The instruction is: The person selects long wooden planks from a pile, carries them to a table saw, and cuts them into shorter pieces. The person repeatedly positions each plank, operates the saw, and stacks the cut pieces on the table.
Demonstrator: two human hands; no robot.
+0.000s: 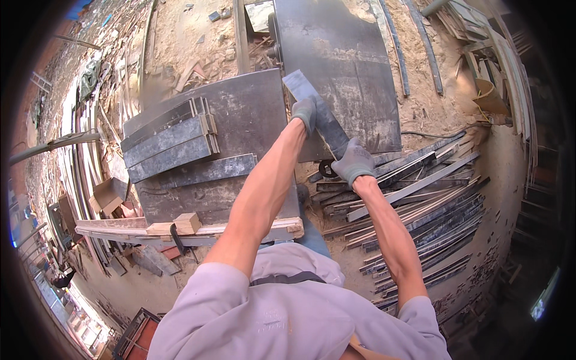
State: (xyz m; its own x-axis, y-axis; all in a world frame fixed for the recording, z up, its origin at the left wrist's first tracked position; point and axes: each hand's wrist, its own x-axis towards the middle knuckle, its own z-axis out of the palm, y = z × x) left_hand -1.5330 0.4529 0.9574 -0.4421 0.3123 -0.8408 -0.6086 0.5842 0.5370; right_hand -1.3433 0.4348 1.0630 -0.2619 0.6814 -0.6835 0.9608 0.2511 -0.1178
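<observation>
My two hands wear grey gloves and hold one dark-faced plywood strip (326, 120) between them, tilted over the seam of two dark panels. My left hand (305, 114) is closed around the strip's left edge, toward its far end. At the near end, my right hand (355, 162) grips it, with the fingers partly hidden. A round black thing (327, 168) shows just left of that hand; I cannot make out what it is. On the left tabletop (240, 108) lies a stack of similar dark strips (174, 144), with a single strip (210, 171) nearer to me.
A larger dark panel (342, 60) extends ahead. Wood blocks (187, 223) and a black metal piece (177, 239) sit on the tabletop's front rail (264, 234). Piled strips (420, 210) cover the ground at right. Sawdust and scraps (192, 72) lie beyond, with long boards (71, 150) at left.
</observation>
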